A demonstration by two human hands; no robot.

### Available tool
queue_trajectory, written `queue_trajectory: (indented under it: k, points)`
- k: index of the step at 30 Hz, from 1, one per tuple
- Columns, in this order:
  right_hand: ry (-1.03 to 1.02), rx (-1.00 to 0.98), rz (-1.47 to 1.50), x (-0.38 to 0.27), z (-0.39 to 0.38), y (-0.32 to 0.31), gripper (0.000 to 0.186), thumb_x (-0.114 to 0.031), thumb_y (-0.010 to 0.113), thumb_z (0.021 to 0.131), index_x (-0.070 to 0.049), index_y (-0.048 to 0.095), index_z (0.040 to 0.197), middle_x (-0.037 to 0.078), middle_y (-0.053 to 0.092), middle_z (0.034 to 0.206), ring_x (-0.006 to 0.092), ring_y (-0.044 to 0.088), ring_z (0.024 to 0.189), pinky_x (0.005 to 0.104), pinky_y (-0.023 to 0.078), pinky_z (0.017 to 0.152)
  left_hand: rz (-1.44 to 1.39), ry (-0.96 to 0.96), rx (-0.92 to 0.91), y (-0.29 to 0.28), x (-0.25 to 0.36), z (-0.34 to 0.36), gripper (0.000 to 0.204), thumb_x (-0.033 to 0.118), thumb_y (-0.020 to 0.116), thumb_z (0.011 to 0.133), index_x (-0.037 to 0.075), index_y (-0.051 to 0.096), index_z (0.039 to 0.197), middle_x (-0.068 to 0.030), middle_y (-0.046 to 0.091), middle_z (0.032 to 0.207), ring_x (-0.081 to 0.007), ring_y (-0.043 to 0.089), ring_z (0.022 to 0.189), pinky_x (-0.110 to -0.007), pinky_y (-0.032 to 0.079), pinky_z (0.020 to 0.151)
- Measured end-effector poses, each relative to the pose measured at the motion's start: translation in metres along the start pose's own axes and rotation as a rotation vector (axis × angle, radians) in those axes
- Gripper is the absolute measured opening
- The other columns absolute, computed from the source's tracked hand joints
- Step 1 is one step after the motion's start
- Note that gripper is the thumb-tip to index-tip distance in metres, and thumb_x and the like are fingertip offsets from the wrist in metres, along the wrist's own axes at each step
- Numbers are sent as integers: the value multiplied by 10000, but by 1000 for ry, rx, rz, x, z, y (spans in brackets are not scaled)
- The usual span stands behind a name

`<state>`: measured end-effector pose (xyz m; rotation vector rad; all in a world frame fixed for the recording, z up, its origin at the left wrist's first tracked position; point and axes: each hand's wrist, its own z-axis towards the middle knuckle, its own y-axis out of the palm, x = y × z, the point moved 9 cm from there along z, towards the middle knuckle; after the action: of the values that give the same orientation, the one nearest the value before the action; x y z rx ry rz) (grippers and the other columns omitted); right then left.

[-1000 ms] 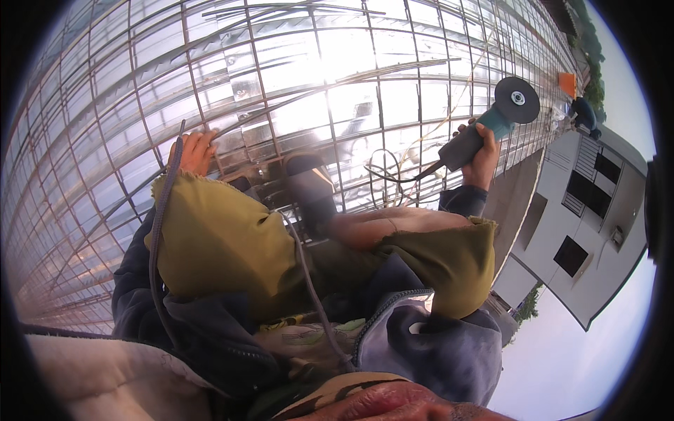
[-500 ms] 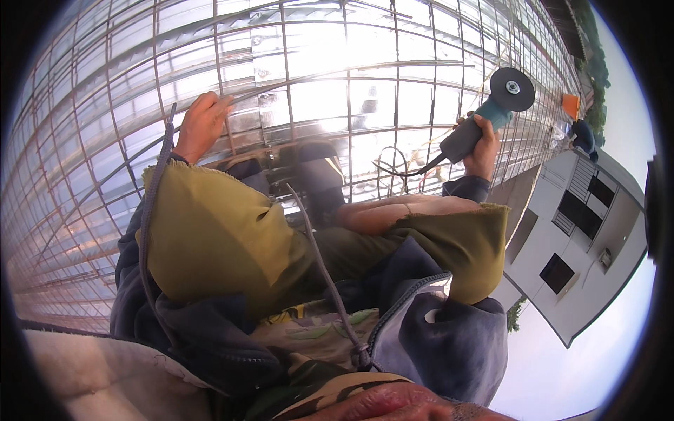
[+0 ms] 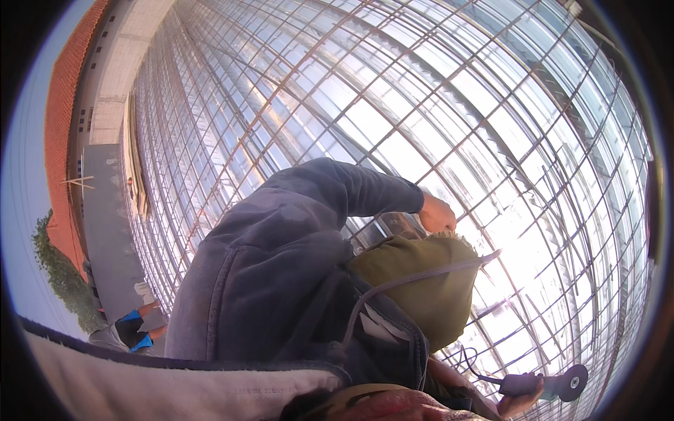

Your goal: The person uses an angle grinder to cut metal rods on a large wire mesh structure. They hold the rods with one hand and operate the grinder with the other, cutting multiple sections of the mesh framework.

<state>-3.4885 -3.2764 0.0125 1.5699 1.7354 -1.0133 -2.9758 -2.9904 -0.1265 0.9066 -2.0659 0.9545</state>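
Note:
My right hand [image 3: 520, 403], low at the right, grips the body of an angle grinder [image 3: 516, 384] with a dark cutting disc [image 3: 576, 383] pointing to the right. A black cord curls away from the tool's rear end. My left hand [image 3: 437, 212] is closed beside my raised knee, just above the mesh of thin steel bars [image 3: 397, 128]. Its fingers curl out of sight, so whatever they hold is hidden. Under the mesh lie shiny metal sheets [image 3: 484, 158] with strong glare.
Crossed bars stretch far to the left and right. At the far left run long planks [image 3: 137, 186], a grey wall [image 3: 105, 210] and a building with a red tiled roof [image 3: 62, 119]. Another person [image 3: 126, 333] is at the lower left.
The view has swung to the left, bringing the roof and another person into sight. My left hand has gone from loosely bent to closed. My right hand still holds the angle grinder.

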Motion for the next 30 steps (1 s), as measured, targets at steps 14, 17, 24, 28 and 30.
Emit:
queue_trajectory:
  k: [14,17,24,28,30]
  points:
    - [-74,-49,-76,-10,38,50,424,-275,713,980,56,649,1238,172,726,985,259,727,862,406,627,743,208,-50,487,-43,28,27,464,582,631,1042,160,804,959,-116,770,885,-389,738,896,-531,559,756]
    - [-87,-51,-66,-14,41,50,413,-270,712,981,55,654,1230,170,729,987,260,729,863,404,626,749,237,-33,513,-53,15,7,467,591,622,1047,165,791,959,-111,759,867,-383,732,882,-528,552,744]
    - [-98,-81,-73,-16,38,58,388,-261,709,984,52,667,1210,164,736,991,262,733,868,399,621,760,306,-65,654,-82,-5,-39,465,592,635,1040,160,748,910,-96,737,817,-363,717,822,-511,535,691]
    - [-109,-76,-75,-17,33,54,374,-255,707,986,51,674,1198,161,740,994,263,736,870,396,619,767,329,22,621,-65,22,-25,451,583,651,1032,161,741,899,-109,732,806,-366,722,824,-517,542,698]
    - [-81,-96,-78,-10,34,52,367,-253,707,986,50,678,1192,159,742,995,264,737,871,395,618,771,288,46,662,-38,16,-12,450,572,647,1038,155,733,893,-124,731,808,-376,725,832,-520,553,720]
